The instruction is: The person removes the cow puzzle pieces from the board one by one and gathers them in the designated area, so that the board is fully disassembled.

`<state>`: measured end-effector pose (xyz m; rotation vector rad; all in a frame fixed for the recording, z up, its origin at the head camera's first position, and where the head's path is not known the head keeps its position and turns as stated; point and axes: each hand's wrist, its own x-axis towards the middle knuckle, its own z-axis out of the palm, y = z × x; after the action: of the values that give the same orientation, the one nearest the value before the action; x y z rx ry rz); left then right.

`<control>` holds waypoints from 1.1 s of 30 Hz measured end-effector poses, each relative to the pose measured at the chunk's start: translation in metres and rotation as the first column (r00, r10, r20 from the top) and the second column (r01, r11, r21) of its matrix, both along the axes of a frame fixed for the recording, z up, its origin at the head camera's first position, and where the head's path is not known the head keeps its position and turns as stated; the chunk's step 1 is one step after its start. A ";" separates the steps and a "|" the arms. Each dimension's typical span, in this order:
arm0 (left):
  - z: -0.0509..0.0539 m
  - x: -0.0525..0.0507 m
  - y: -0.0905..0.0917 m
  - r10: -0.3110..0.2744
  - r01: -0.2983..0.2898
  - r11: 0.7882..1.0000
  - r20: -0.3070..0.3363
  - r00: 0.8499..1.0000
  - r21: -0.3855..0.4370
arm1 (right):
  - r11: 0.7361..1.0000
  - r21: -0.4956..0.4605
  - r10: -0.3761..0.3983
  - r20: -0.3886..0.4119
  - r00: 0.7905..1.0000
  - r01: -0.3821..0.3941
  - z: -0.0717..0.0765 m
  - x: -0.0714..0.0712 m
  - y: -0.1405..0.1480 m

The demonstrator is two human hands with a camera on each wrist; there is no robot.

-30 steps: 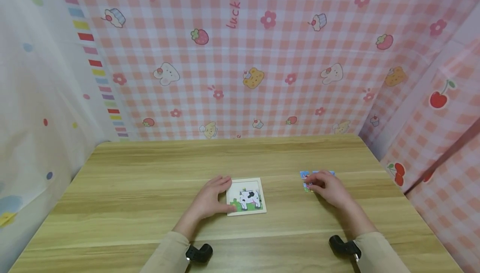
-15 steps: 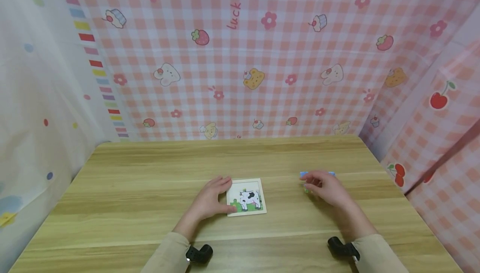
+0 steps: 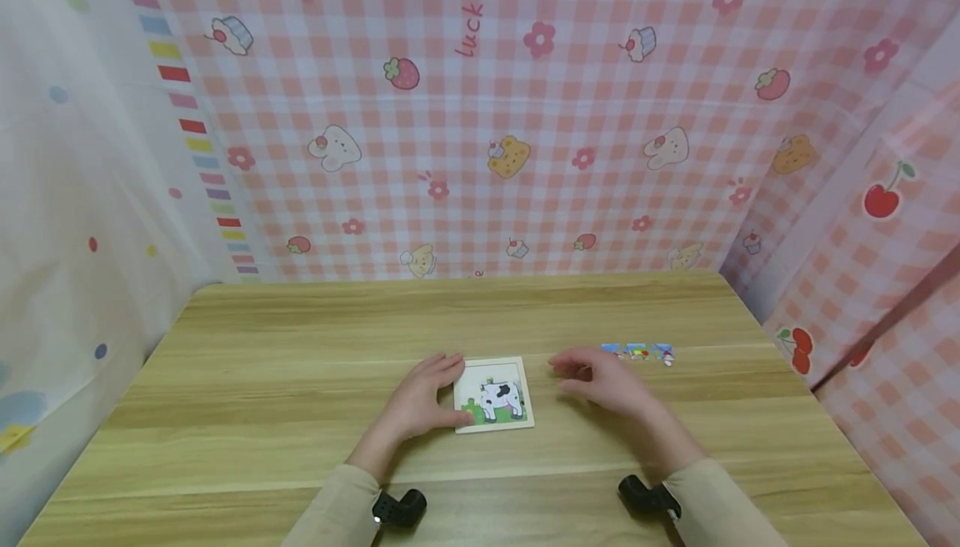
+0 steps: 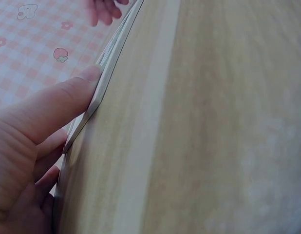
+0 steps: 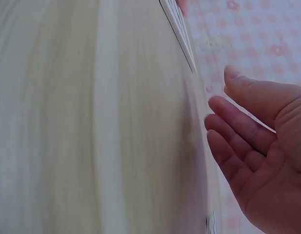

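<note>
A square wooden board [image 3: 492, 368] with a cow picture lies near the table's middle. My left hand [image 3: 420, 401] spans its left edge, fingers at the upper left corner, thumb on the lower left; in the left wrist view the thumb [image 4: 58, 107] presses the board's rim [image 4: 109, 78]. To the right of the board, my right hand [image 3: 603, 380] hovers with bent fingers, their tips apart. In the right wrist view its fingers [image 5: 238, 129] are loosely bent, and I see no piece between them; the far side of the fingertips is hidden.
Several small colourful pieces [image 3: 637, 353] lie in a row behind the right hand, which may cover others. A wooden table [image 3: 300, 313] stands against a pink checked cloth [image 3: 450, 113], with cloth at both sides. Black wrist mounts [image 3: 400, 509] sit on both sleeves.
The right hand has moved left from the colourful pieces towards the board, uncovering the back row. The left hand and the board have stayed in place.
</note>
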<state>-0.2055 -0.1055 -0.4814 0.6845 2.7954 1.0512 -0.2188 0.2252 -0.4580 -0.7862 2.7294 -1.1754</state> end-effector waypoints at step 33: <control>-0.001 -0.001 -0.002 -0.017 0.017 1.000 -0.006 1.000 -0.012 | 0.917 0.239 0.321 0.030 0.947 -0.318 0.012 -0.023 -0.091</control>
<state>-0.2068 -0.1070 -0.4825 0.7101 2.7941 1.0298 -0.2416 0.1338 -0.4458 -1.1467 2.5497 -0.7586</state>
